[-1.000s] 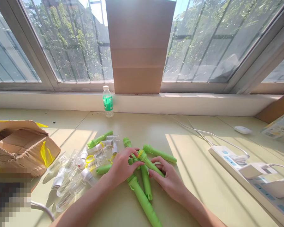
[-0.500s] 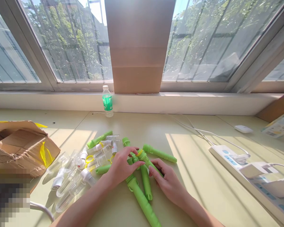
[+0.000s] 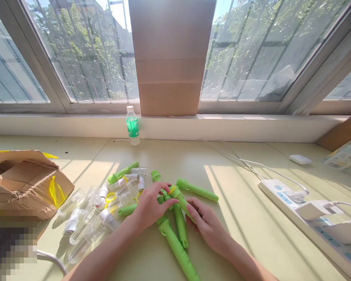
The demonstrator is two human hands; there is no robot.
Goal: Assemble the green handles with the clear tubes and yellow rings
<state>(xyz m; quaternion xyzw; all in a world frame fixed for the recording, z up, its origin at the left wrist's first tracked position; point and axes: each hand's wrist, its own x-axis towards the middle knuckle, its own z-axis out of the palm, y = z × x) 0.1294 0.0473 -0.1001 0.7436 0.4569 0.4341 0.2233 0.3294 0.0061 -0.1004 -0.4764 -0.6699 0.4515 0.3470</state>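
A green plastic tube (image 3: pixel 181 201) with a threaded end and a yellow ring (image 3: pixel 172 190) lies slanted between my hands. My right hand (image 3: pixel 203 218) is closed round its lower body, thumb on top. My left hand (image 3: pixel 152 205) has its thumb and fingers closed about the ringed end; some of its fingertips are hidden. Beneath and beside them lie several more green tubes, among them a long one (image 3: pixel 177 248) with a side loop pointing toward me, one (image 3: pixel 180 226) under the held tube, and another (image 3: pixel 197 190) to the right.
Clear plastic tubes (image 3: pixel 86 226), white caps (image 3: pixel 71 226) and yellow rings (image 3: pixel 110 197) are heaped left of my hands. Further left stands an open cardboard box (image 3: pixel 23 183). A green-labelled bottle (image 3: pixel 132 127) is by the window sill. A power strip (image 3: pixel 276 193) with plugs and cables lies at right.
My right hand has shifted its hold slightly along the green tube, and its thumb now lies over the tube. My left hand stays nearly in place.
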